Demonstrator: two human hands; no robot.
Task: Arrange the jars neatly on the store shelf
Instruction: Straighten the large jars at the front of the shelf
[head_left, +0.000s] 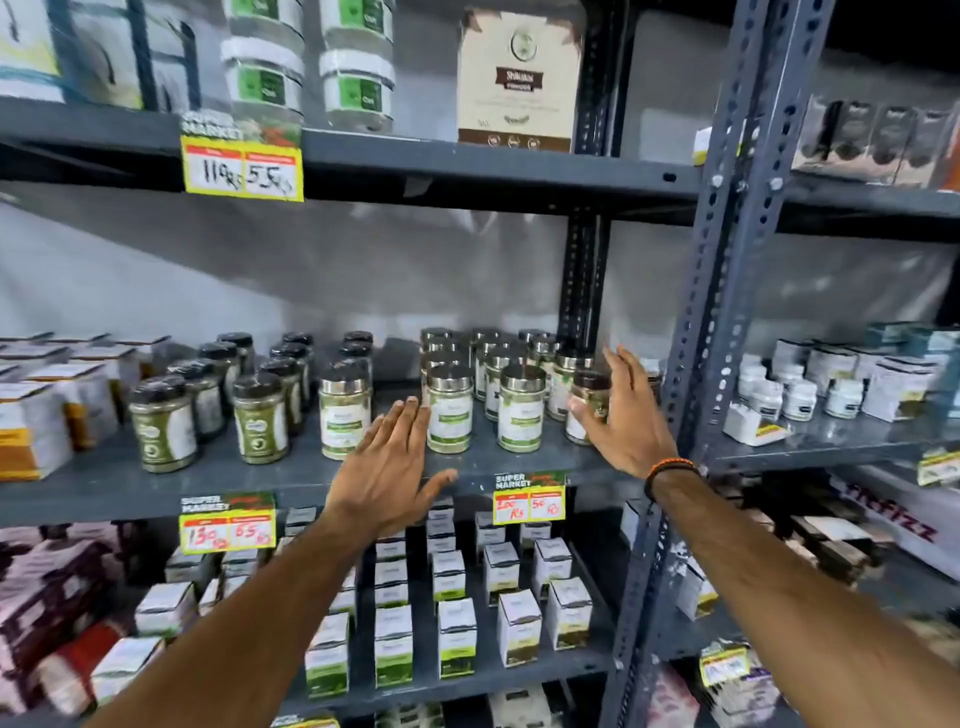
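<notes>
Silver-lidded jars with white and green labels (450, 408) stand in rows on the middle grey shelf (218, 480). Dark-lidded green jars (162, 423) stand in rows to their left. My left hand (387, 467) is flat and open at the shelf's front edge, its fingertips beside a front silver-lidded jar (340, 415), holding nothing. My right hand (623, 415) has its fingers spread against a dark-lidded jar (589, 405) at the right end of the front row, thumb in front and fingers behind it. A beaded bracelet sits on that wrist.
A perforated steel upright (727, 260) stands just right of my right hand. Price tags (529, 499) hang on the shelf edge. Small white boxes (457, 636) fill the shelf below. White boxes (31, 421) sit at far left, small white tubs (800, 397) on the neighbouring rack.
</notes>
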